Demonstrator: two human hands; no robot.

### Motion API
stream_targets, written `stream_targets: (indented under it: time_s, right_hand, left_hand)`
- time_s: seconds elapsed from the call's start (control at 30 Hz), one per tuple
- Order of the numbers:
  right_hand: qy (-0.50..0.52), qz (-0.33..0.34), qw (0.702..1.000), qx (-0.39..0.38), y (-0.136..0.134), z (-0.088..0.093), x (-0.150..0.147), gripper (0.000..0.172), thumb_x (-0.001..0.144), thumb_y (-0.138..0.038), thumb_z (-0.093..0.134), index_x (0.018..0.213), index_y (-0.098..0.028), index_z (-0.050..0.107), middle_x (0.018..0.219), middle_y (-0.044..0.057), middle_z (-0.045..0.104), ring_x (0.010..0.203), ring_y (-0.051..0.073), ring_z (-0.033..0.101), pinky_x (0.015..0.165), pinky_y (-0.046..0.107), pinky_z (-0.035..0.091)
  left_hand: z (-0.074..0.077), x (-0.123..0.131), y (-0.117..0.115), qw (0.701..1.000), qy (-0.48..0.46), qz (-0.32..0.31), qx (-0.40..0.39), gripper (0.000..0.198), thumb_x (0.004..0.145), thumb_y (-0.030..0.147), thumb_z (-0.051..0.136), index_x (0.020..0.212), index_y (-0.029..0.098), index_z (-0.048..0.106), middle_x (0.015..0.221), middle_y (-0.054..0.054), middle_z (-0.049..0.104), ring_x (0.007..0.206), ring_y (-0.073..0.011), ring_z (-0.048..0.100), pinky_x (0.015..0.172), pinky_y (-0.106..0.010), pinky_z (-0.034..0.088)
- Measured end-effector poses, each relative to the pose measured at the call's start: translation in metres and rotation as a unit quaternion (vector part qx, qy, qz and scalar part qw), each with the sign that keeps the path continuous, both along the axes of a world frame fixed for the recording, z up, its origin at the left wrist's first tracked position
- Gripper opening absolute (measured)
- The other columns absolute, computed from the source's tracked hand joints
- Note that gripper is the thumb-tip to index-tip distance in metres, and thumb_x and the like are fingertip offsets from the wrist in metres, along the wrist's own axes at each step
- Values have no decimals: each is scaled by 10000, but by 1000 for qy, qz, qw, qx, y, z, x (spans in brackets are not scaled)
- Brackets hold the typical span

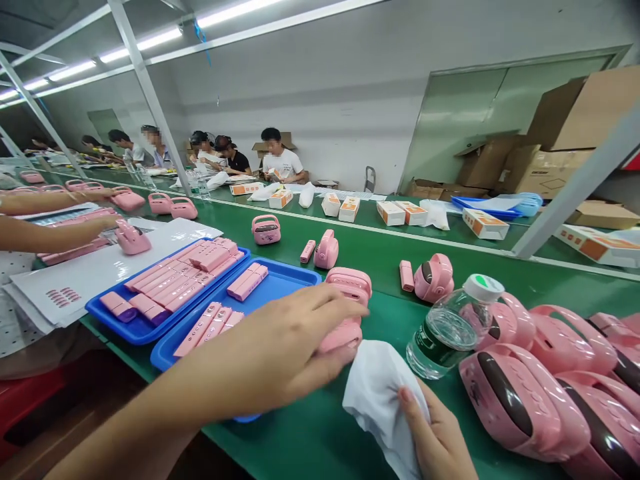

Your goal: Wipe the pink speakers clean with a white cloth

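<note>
My left hand reaches across the middle, its fingers over the top and its thumb along the lower side of a pink portable speaker with a carry handle. Part of that speaker is hidden behind the fingers. My right hand pinches a crumpled white cloth between thumb and fingers, just right of the speaker. A blue tray holding several pink sticks lies partly under my left forearm. Close to my right hand stands a water bottle with a white cap.
Several pink speakers crowd the right side. More speakers stand along the green table. Left of my tray is a fuller blue tray; beyond it a co-worker's hands handle a speaker. White-and-orange boxes line the far bench.
</note>
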State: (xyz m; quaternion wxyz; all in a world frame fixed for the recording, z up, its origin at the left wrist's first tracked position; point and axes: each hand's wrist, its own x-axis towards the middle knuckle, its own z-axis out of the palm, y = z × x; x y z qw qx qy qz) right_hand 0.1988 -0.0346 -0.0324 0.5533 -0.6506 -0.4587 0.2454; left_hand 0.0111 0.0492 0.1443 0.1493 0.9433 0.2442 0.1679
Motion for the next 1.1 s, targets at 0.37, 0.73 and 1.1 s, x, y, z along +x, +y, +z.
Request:
stream_targets:
  time_s: [0.37, 0.73, 1.1]
  right_hand:
    - [-4, -40, 999, -5, 13, -26, 24, 503, 856, -555, 420, 1118, -159, 588, 1097, 97, 647, 1033, 273, 583, 847, 330, 486]
    - [1, -40, 999, -6, 15, -25, 16, 522, 880, -522, 410, 1237, -154, 510, 1230, 93, 577, 1181, 247, 491, 935, 321, 433]
    - [-53, 77, 995, 15, 22, -29, 1, 390, 932, -389, 373, 1266, -234, 503, 1276, 24, 544, 1185, 204, 487, 1004, 327, 389]
  left_hand:
    - [-106, 17, 46, 983, -46, 69, -163, 483, 620, -26, 362, 978, 199, 596, 1074, -27, 624, 1010, -174, 567, 894, -302, 440]
    - [-109, 15, 40, 945, -35, -87, -312, 374, 770, 9, 420, 800, 239, 713, 1159, -30, 575, 1100, -167, 542, 912, -254, 442]
    - [-149, -24, -7, 895, -210, 110, -378, 605, 807, 535, 490, 1363, 349, 342, 1453, 17, 353, 1324, -267, 317, 1122, -433, 219]
